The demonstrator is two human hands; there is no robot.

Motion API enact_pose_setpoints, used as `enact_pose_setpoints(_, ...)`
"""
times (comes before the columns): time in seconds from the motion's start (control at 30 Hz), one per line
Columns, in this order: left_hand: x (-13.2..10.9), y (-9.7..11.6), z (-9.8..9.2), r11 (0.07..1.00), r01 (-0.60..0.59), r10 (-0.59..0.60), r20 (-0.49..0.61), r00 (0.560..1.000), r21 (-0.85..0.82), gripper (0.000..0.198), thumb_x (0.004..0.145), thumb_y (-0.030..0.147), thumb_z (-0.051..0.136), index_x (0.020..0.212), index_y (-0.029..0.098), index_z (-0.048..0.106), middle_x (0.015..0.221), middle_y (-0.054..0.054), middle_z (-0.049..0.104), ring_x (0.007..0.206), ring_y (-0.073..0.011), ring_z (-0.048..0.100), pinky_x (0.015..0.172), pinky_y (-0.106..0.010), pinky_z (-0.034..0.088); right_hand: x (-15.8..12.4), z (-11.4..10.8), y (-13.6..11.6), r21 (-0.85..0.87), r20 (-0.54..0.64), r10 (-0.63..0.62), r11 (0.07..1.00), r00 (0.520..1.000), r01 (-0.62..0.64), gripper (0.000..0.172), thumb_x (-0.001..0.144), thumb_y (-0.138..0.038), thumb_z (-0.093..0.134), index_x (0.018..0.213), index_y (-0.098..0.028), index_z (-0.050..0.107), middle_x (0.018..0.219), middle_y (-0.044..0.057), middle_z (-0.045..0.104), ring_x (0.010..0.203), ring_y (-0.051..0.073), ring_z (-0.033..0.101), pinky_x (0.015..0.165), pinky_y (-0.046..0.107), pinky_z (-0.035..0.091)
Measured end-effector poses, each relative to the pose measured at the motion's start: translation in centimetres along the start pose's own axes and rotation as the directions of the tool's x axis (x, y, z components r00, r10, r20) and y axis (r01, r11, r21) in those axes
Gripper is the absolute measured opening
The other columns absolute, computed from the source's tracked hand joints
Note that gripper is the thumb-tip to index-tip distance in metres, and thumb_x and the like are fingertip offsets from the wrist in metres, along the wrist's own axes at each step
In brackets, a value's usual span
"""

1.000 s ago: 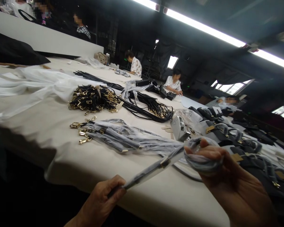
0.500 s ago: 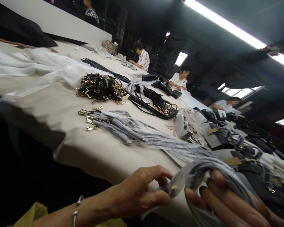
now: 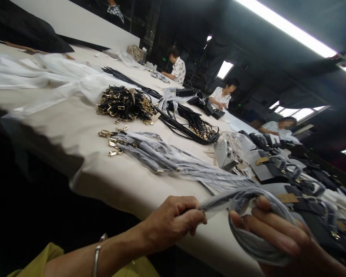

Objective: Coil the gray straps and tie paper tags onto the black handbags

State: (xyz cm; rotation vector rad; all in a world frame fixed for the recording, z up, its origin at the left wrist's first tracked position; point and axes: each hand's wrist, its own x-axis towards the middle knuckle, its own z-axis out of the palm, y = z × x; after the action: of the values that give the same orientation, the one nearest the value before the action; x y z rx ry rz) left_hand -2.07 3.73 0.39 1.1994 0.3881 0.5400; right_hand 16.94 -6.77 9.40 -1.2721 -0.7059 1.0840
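Note:
My left hand (image 3: pixel 173 221) is closed on one end of a plastic-wrapped grey strap (image 3: pixel 219 202) at the near edge of the cloth-covered table (image 3: pixel 83 119). The rest of that strap is coiled around the fingers of my right hand (image 3: pixel 273 234), which curl over the loops. Just beyond my hands lies a row of several more plastic-wrapped straps with gold clasps (image 3: pixel 150 154).
A pile of black straps with gold buckles (image 3: pixel 123 105) and long black straps (image 3: pixel 187 123) lie mid-table. Clear plastic sheeting (image 3: pixel 46 77) covers the left. Dark bags with tags (image 3: pixel 291 181) crowd the right. Three seated people (image 3: pixel 222 96) work at the far side.
My left hand moved up from the strap's far end to beside my right hand and closed on the strap. The strap went from stretched out to coiled around my right fingers.

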Motion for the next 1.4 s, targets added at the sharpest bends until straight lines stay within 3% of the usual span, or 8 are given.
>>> enact_pose_setpoints(0.17,0.5,-0.6,-0.2,0.969,0.048,-0.034,0.063,0.997,-0.244,0.037,0.086,0.049,0.060,0.084,0.012,0.065,0.052,0.006,0.045,0.042,-0.0044,0.030,0.041,-0.018,0.020,0.4,0.8,-0.2,0.198,0.043,0.091,0.975,0.995,-0.098,0.027,0.085,-0.041,0.063,0.110,-0.032,0.069,0.074,-0.001,0.063,0.069,0.021,0.065,0.098,0.052,0.056)
enact_pose_setpoints(0.3,0.6,-1.2,-0.4,0.931,0.110,-0.070,0.126,0.990,-0.347,0.041,0.088,0.052,0.060,0.088,0.011,0.066,0.054,0.005,0.049,0.037,-0.0029,0.031,0.036,-0.016,0.019,1.1,0.5,-0.8,0.236,0.095,0.116,0.962,0.989,-0.136,0.031,0.081,-0.022,0.069,0.112,-0.024,0.068,0.080,0.001,0.066,0.073,0.018,0.066,0.091,0.047,0.060)
enact_pose_setpoints(0.5,0.4,-2.1,-1.2,0.843,0.156,-0.013,0.270,0.963,-0.515,0.059,0.090,0.068,0.043,0.098,0.012,0.062,0.076,-0.009,0.069,0.052,-0.0135,0.062,0.049,-0.022,0.049,1.6,-0.9,-1.3,0.340,0.048,-0.013,0.940,0.999,-0.004,0.039,0.079,-0.012,0.066,0.117,-0.021,0.064,0.082,0.002,0.068,0.076,0.019,0.067,0.088,0.045,0.062)
enact_pose_setpoints(0.73,-0.4,-2.4,-2.3,0.887,0.146,-0.031,0.258,0.966,-0.437,0.038,0.084,0.047,0.070,0.097,0.013,0.061,0.079,-0.007,0.070,0.053,-0.0085,0.061,0.052,-0.015,0.045,2.2,-1.6,-0.9,0.513,0.005,0.008,0.858,1.000,-0.009,0.045,0.080,-0.008,0.062,0.124,-0.016,0.057,0.075,-0.001,0.063,0.070,0.015,0.065,0.097,0.048,0.058)
enact_pose_setpoints(1.0,-0.1,-2.8,-2.2,0.908,0.163,-0.099,0.180,0.979,-0.385,0.041,0.081,0.052,0.071,0.089,0.014,0.057,0.071,-0.004,0.069,0.047,-0.0077,0.057,0.046,-0.015,0.041,2.7,-0.5,-1.3,0.588,-0.009,0.086,0.806,0.996,-0.065,0.046,0.081,-0.008,0.063,0.125,-0.017,0.053,0.076,-0.001,0.060,0.070,0.015,0.065,0.097,0.048,0.058)
enact_pose_setpoints(1.13,-0.7,-3.0,-2.9,0.897,0.222,-0.131,0.248,0.960,-0.383,0.044,0.079,0.054,0.072,0.090,0.014,0.059,0.080,-0.007,0.071,0.057,-0.0097,0.063,0.055,-0.017,0.045,3.0,-0.8,-1.8,0.660,-0.155,0.108,0.751,0.982,0.022,0.063,0.081,-0.003,0.056,0.141,-0.012,0.037,0.080,0.001,0.060,0.071,0.015,0.065,0.090,0.045,0.062)
enact_pose_setpoints(1.27,-1.8,-3.3,-3.9,0.889,0.298,-0.201,0.288,0.936,-0.348,0.042,0.078,0.049,0.075,0.095,0.014,0.060,0.085,-0.006,0.071,0.059,-0.0085,0.062,0.058,-0.017,0.045,3.4,-0.8,-2.4,0.685,-0.278,0.085,0.716,0.957,0.135,0.061,0.083,0.000,0.047,0.142,-0.007,0.035,0.090,0.008,0.061,0.075,0.015,0.067,0.077,0.031,0.066)
enact_pose_setpoints(1.4,-2.6,-3.8,-4.7,0.897,0.319,-0.244,0.258,0.935,-0.307,0.043,0.077,0.053,0.074,0.089,0.014,0.060,0.076,-0.005,0.070,0.054,-0.0078,0.059,0.055,-0.017,0.042,3.8,-2.1,-2.5,0.634,-0.344,-0.005,0.736,0.939,0.236,0.058,0.086,0.000,0.042,0.143,-0.002,0.032,0.093,0.011,0.062,0.078,0.019,0.069,0.088,0.052,0.062)
